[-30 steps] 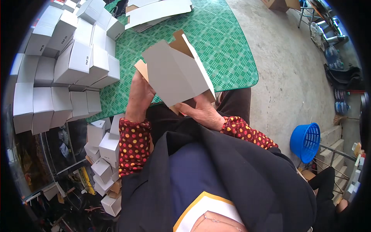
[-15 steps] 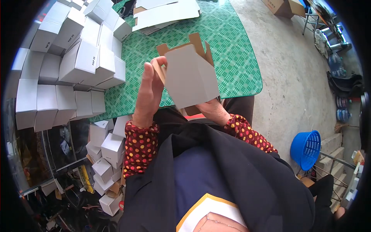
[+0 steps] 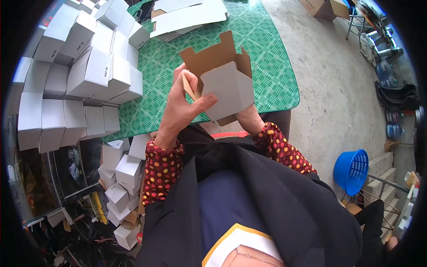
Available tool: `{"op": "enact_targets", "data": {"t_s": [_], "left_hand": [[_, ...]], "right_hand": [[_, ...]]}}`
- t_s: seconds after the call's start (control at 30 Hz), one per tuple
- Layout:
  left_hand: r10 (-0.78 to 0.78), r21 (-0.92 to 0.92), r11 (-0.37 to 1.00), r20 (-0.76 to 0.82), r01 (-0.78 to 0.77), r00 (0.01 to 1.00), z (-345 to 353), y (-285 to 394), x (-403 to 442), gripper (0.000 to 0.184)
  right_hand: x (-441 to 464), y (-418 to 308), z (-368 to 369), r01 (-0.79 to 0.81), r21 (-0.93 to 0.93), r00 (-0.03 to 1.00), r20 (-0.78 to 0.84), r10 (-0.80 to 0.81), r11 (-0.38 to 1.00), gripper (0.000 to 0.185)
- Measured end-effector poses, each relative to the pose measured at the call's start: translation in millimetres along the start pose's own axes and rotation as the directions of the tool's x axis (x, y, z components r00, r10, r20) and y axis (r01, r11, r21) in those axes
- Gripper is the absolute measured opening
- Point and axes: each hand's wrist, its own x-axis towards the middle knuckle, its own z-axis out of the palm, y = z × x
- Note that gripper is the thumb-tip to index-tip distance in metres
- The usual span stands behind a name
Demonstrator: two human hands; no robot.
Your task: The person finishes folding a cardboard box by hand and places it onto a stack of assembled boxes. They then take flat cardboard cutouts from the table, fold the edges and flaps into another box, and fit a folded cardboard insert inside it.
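Observation:
A partly folded carton (image 3: 226, 91), white outside and brown inside, is held over the near edge of the green checked table (image 3: 267, 58), its brown flaps standing up at the far end. My left hand (image 3: 181, 103) grips its left side, thumb on the white face and fingers around a side flap. At the lower right, my right hand (image 3: 250, 119) holds the carton from beneath; its fingers are mostly hidden behind the cardboard.
Stacked white boxes (image 3: 95, 71) fill the table's left side, and more boxes (image 3: 129, 171) are piled below it. Flat white cartons (image 3: 189, 20) lie at the far edge. A blue basket (image 3: 351, 172) stands on the right; part of another person (image 3: 371, 218) shows at lower right.
The carton has tilted, so more of its brown inside shows and its far flaps stand open. My left hand has moved from beside the carton to gripping its left side, thumb on the white face.

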Motion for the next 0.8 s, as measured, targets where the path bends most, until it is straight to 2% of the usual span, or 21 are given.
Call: {"op": "enact_targets", "data": {"t_s": [0.07, 0.1, 0.23, 0.43, 0.57, 0.6, 0.67, 0.73, 0.77, 0.8], "left_hand": [[0.049, 0.074, 0.996, -0.001, -0.049, 0.999, -2, -5, 4, 0.043], [0.048, 0.076, 0.996, -0.002, -0.048, 0.999, -2, -6, 6, 0.043], [0.065, 0.147, 0.987, -0.012, -0.062, 0.998, 1, -8, 8, 0.051], [0.052, 0.214, 0.975, 0.052, -0.062, 0.997, 4, 3, 10, 0.052], [0.130, 0.316, 0.935, 0.120, -0.162, 0.984, 7, 6, 11, 0.053], [0.130, 0.315, 0.935, 0.122, -0.163, 0.984, 7, 5, 11, 0.053], [0.171, 0.352, 0.912, 0.136, -0.210, 0.976, 7, 2, 8, 0.053], [0.208, 0.388, 0.887, 0.148, -0.250, 0.967, 6, -1, 4, 0.053], [0.207, 0.387, 0.888, 0.147, -0.249, 0.967, 4, 0, 5, 0.053], [0.189, 0.373, 0.900, 0.134, -0.226, 0.973, 3, 0, 6, 0.054]], "right_hand": [[-13, -16, 2, -0.192, -0.019, 0.981, 0.000, 0.192, 0.981, 0.052], [-18, -18, 1, -0.193, -0.018, 0.981, 0.002, 0.193, 0.981, 0.052], [-44, -21, -16, -0.379, 0.272, 0.924, 0.155, 0.349, 0.884, 0.051], [-61, -42, -34, -0.328, 0.308, 0.936, 0.231, 0.264, 0.893, 0.058], [-66, -56, -37, -0.323, 0.071, 0.925, 0.233, 0.299, 0.944, 0.056], [-68, -57, -37, -0.323, 0.071, 0.926, 0.231, 0.299, 0.944, 0.056], [-70, -55, -36, -0.261, -0.169, 0.938, 0.187, 0.291, 0.950, 0.059], [-72, -53, -35, -0.197, -0.402, 0.949, 0.150, 0.277, 0.894, 0.061], [-72, -50, -34, -0.198, -0.403, 0.949, 0.151, 0.278, 0.894, 0.061], [-72, -47, -33, -0.053, -0.551, 0.983, 0.118, 0.141, 0.833, 0.062]]}}
